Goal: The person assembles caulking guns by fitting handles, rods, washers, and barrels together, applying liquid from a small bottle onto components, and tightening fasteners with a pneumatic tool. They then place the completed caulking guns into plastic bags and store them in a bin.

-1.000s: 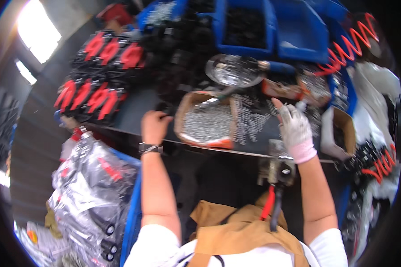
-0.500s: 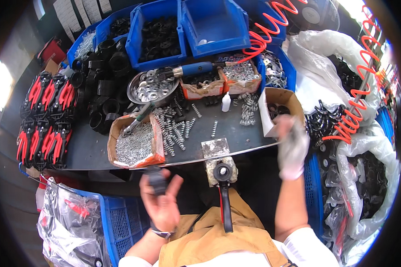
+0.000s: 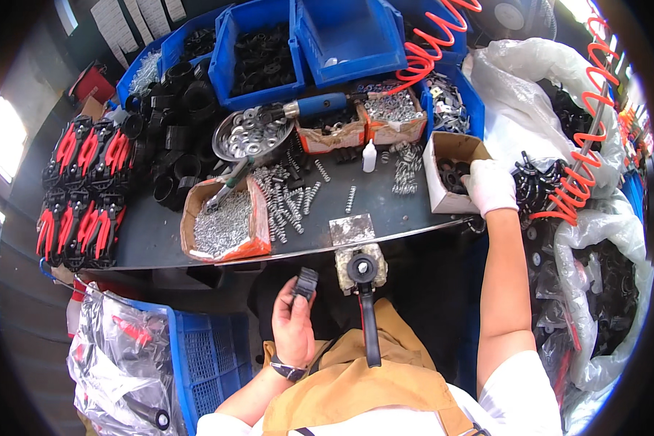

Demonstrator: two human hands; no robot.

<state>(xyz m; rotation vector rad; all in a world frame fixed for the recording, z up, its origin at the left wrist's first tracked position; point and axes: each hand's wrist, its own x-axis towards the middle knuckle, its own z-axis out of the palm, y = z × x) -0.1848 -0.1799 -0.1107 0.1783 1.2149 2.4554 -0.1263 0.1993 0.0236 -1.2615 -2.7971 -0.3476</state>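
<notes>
A small black ribbed plastic part [image 3: 306, 282] is gripped in the bare left hand [image 3: 293, 327] beside the bench-edge metal clamp fixture [image 3: 361, 269], while the white-gloved right hand [image 3: 490, 186], fingers curled, is dipped into the open cardboard box of black parts [image 3: 443, 157] to the fixture's right, so a pick-up step is judged underway, with a firm pinch called for next.

Single head-worn fisheye view, looking steeply down, close over workbench [image 3: 160, 240]; edges bend toward rim.

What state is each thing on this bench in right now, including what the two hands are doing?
Left hand: fingers closed on a black part.
Right hand: gloved, reaching into the small cardboard box.
Cardboard box of screws: open, nearly full.
Metal bowl: holds washers.
White bottle: upright, capped.
Springs: loose, scattered.
</notes>
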